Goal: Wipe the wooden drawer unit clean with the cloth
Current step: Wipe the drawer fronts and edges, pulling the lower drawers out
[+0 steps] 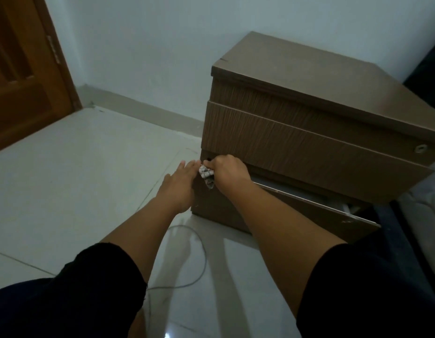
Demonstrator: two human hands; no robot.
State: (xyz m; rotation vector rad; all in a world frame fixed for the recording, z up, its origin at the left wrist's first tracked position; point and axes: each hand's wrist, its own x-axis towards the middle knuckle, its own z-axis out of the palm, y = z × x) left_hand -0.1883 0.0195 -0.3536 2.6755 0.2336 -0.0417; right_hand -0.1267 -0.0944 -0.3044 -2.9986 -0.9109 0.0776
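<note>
From the head camera, the wooden drawer unit [309, 132] stands on the tiled floor [65, 179] with its back against the pale wall [150, 45]. Its front faces toward the lower left of the picture, and its long axis runs from the near left corner back toward the right edge of the frame. The upper drawer front [296, 152] is pulled out a little, and the lower drawer [333, 211] is out further, its top edge showing a gap behind it.

The right hand [227, 173] is curled closed around a bunched, light patterned cloth [206, 175]. The cloth sticks out from the hand's left side and hangs down a bit, pressed at the unit's front left corner, just under the upper drawer front.

The left hand [181, 185] is flat and open, fingers stretched together, holding nothing. It lies against the left side of the unit at that same corner, its fingertips touching or just beside the cloth.

Both forearms reach forward out of dark sleeves [102, 276]. A thin grey cable [199, 252] loops on the floor between the arms. A brown wooden door [24, 69] stands at the far left.
</note>
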